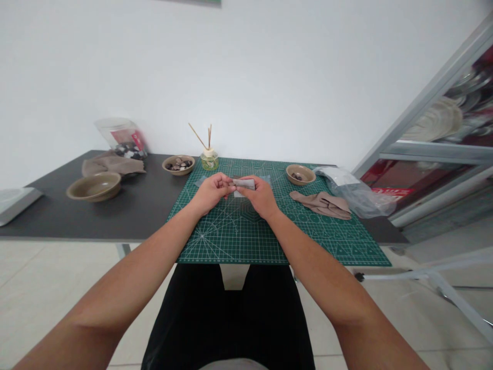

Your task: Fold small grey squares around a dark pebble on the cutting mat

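Observation:
Above the green cutting mat (215, 241), my two hands meet near its middle. My right hand (264, 198) is closed on a small grey folded sheet (246, 183), its thumb lying across the front. The fingers of my left hand (210, 194) are pinched together at the sheet's left edge; whatever small thing they grip is hidden. Behind the hands, a pale bluish flat piece (266, 180) shows partly on the mat. A small bowl (308, 177) with a few dark stones (296, 176) and a crumpled brown cloth (323, 204) lie to the right.
Left on the dark table (150, 205) are a larger bowl (94, 192), another brown cloth (111, 163), a clear jar of stones (122, 139) and a bowl of pebbles (171, 170). A reed diffuser (210, 160) stands behind. A plastic bag (358, 195) lies at right.

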{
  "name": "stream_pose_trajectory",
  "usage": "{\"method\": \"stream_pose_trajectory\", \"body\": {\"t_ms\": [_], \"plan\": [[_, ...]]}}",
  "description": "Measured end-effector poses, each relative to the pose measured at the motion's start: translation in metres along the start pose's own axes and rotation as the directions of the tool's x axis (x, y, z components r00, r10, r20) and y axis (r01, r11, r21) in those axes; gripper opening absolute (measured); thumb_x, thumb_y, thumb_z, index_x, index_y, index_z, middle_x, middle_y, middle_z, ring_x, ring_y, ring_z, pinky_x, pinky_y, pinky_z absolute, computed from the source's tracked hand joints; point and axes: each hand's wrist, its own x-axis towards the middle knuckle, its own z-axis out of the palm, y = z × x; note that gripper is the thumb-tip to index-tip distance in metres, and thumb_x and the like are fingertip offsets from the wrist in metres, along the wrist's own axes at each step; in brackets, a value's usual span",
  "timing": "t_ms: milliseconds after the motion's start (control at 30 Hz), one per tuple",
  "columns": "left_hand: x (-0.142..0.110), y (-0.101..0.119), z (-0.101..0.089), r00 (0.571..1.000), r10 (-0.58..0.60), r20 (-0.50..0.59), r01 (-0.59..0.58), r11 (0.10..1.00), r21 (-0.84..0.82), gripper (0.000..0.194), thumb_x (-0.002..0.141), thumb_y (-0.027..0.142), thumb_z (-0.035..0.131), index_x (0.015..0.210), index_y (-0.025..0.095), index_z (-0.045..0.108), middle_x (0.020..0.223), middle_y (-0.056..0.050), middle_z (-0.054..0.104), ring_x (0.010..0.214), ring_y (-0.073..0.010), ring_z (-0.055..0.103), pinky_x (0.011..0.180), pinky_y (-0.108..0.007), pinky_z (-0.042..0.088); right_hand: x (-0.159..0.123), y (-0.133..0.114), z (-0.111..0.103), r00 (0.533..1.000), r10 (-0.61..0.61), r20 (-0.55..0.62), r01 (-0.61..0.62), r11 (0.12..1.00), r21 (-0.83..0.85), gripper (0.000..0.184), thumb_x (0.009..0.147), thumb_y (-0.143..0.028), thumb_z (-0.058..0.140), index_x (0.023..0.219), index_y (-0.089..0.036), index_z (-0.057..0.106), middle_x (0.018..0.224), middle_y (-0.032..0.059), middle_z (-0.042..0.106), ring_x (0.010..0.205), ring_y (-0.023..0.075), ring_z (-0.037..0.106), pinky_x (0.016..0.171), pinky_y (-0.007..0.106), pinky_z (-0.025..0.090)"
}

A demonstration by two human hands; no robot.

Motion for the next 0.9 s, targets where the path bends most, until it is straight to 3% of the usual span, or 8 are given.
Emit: {"method": "stream_pose_trajectory", "body": {"t_ms": [233,400,633,900], "plan": [[-0.0016,0.0007,0.0009,0.995,-0.047,0.090,0.051,0.998,-0.035,0.028,0.068,0.025,0.078,0.081,0.018,0.054,0.054,0.008,0.054,0.049,-0.0075,0.050,0.052,-0.022,0.040,0.0009,-0.0006,0.0018,0.984,0.179,-0.017,-0.170,0.957,0.236,0.047,0.061,-0.037,0.083,0.103,-0.022,0.070,0.091,0.0014,0.072,0.078,0.0170,0.064,0.075,0.033,0.052],[-0.0013,-0.0004,0.0001,0.992,-0.075,0.104,0.079,0.996,-0.030,0.029,0.067,0.027,0.079,0.080,0.018,0.055,0.056,0.006,0.058,0.048,-0.0073,0.051,0.050,-0.021,0.038,-0.0007,-0.0030,0.0021,0.971,0.223,0.086,-0.238,0.941,0.240,0.034,0.063,-0.042,0.081,0.085,-0.019,0.073,0.079,0.0009,0.072,0.069,0.0147,0.062,0.069,0.030,0.049],[-0.0025,0.0033,0.0018,0.990,-0.082,0.112,0.085,0.996,-0.030,0.028,0.067,0.029,0.079,0.076,0.018,0.055,0.055,0.005,0.058,0.048,-0.0073,0.050,0.050,-0.020,0.037,-0.0009,-0.0029,0.0004,0.977,0.205,0.058,-0.212,0.961,0.180,0.034,0.062,-0.045,0.081,0.082,-0.019,0.071,0.070,-0.0016,0.067,0.061,0.0118,0.056,0.059,0.025,0.042],[-0.0025,0.0033,0.0019,0.990,-0.081,0.112,0.087,0.995,-0.049,0.028,0.066,0.028,0.079,0.077,0.018,0.055,0.056,0.005,0.057,0.049,-0.0080,0.050,0.050,-0.021,0.037,-0.0007,0.0019,0.0011,0.991,0.110,0.077,-0.119,0.986,0.114,0.031,0.070,-0.047,0.076,0.085,-0.020,0.070,0.076,-0.0012,0.068,0.067,0.0128,0.059,0.064,0.026,0.045]]}}
